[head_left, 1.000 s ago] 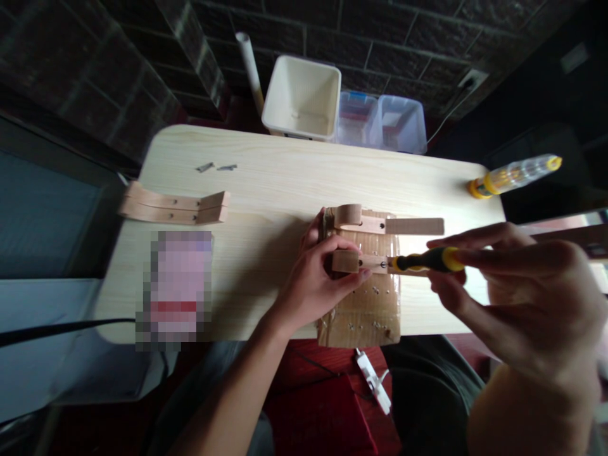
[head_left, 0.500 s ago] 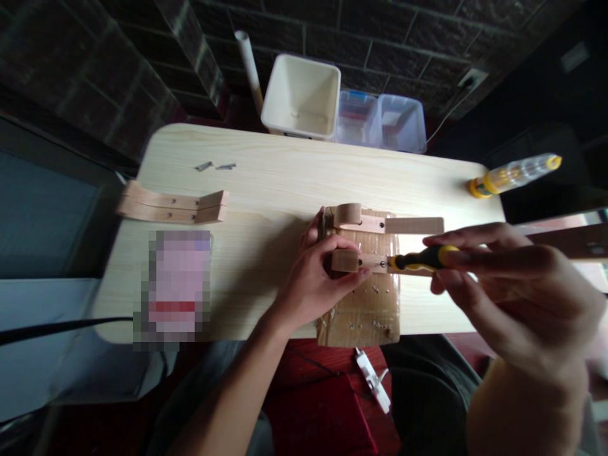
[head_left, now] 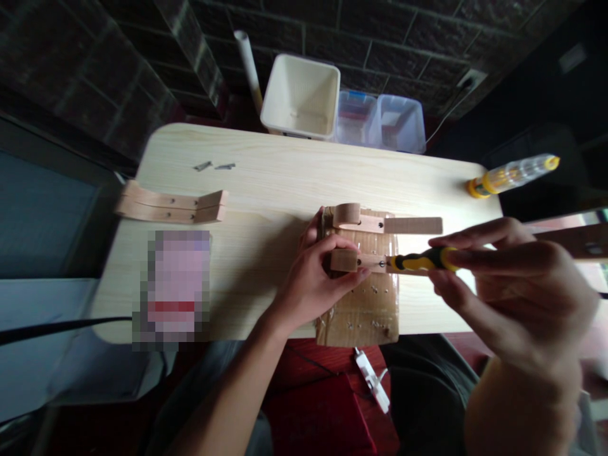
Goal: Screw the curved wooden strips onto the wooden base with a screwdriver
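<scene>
Now, on a pale wood-grain table [head_left: 266,183] backed by a cream plastic bin [head_left: 301,88] and dark block wall [head_left: 418,44], a curved light-wood hook [head_left: 344,260] is pinched atop a taped cardboard box [head_left: 358,320] by the left hand [head_left: 313,278] — a black-and-yellow plastic-handled screwdriver [head_left: 425,258] is gripped by the right hand [head_left: 527,278].

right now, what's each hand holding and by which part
Right hand: a screwdriver, by its handle's rear end. Left hand: the nearer wooden piece, near its raised end.

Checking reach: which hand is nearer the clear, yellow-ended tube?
Right. The right hand, holding the screwdriver, is this side of the clear tube; the left hand, holding a wooden piece, is farther off to the left.
</scene>
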A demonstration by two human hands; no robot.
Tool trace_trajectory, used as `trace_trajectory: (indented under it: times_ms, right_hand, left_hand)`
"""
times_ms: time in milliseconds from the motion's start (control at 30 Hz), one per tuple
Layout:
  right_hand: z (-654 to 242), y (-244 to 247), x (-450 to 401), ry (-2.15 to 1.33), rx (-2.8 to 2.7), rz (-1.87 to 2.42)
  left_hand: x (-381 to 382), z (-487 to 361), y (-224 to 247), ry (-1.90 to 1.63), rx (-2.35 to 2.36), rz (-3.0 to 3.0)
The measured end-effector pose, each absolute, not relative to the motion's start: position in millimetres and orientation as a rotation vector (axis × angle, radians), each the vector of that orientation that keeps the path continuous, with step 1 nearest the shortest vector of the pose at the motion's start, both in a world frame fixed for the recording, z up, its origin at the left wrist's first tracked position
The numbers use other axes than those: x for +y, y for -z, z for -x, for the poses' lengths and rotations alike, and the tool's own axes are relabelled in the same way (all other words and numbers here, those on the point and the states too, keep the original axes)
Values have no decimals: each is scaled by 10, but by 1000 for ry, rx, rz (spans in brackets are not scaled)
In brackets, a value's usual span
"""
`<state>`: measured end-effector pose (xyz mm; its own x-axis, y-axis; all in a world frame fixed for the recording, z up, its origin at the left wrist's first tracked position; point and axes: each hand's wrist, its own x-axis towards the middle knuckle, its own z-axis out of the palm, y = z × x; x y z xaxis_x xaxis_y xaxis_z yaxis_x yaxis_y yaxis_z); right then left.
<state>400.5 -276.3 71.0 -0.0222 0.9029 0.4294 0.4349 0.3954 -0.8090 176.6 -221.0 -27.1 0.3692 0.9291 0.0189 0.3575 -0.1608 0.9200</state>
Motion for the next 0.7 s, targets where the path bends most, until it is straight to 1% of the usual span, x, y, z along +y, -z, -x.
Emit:
trace_trajectory:
  times_ms: [300,600,700]
  right_hand:
    - [-3966,-678,-2781,-674,-1607,1172]
    - [-4037,-630,-2709,-605,-1648,1122]
    - [-4006,-646,-2745,-685,-1631,1125]
  left_hand:
    - [-2202,-1775,263,-777,1157,-1716]
    - [-2211,-1767,275,-783,1142,-1719]
    - [-2209,-1764,275,-767,1159,-1721]
